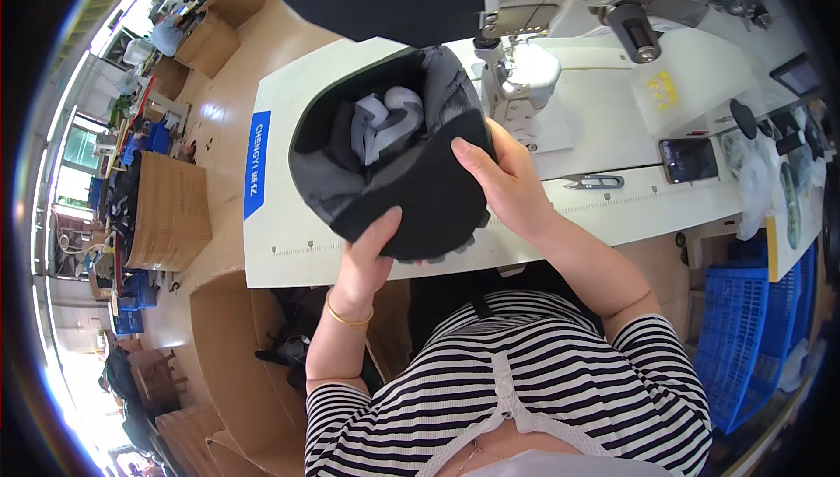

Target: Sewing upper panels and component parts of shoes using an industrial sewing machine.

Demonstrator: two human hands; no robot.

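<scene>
A black cap [411, 188] is held upside down over the white sewing table [289, 241], its inside showing a grey lining and a white label. My left hand [372, 254] grips the lower edge of its brim from below, thumb on top. My right hand [499, 175] holds the cap's right side, fingers pressed on the black fabric. A gold bracelet sits on my left wrist.
A sewing machine head [525, 70] stands just right of the cap. Small thread snips [595, 182] and a phone [689, 159] lie on the table to the right. A blue crate [752, 337] stands at lower right, cardboard boxes [175, 210] at left.
</scene>
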